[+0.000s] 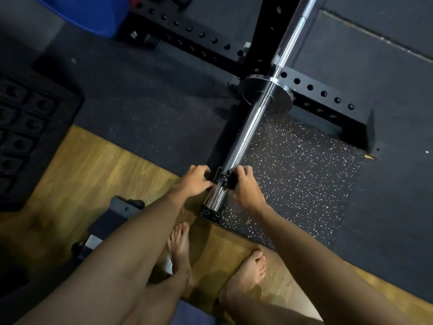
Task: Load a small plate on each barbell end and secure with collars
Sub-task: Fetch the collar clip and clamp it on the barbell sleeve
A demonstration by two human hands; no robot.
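A chrome barbell sleeve (pixel 248 132) runs from the near centre up to the top right. A small dark metal plate (pixel 283 102) sits far up the sleeve against its shoulder. Near the sleeve's free end a black collar (pixel 223 177) is around the sleeve. My left hand (pixel 195 180) grips the collar's left side with curled fingers. My right hand (pixel 243 186) grips its right side. Much of the collar is hidden by my fingers. A long bare stretch of sleeve lies between the collar and the plate.
A black rack frame (pixel 325 93) with holes crosses under the barbell. A speckled rubber mat (pixel 293 174) lies on the wooden floor (pixel 93 165). My bare feet (pixel 180 249) stand below the sleeve's end. A bench part (pixel 110 221) is at the lower left, a blue object (pixel 93 12) at the top left.
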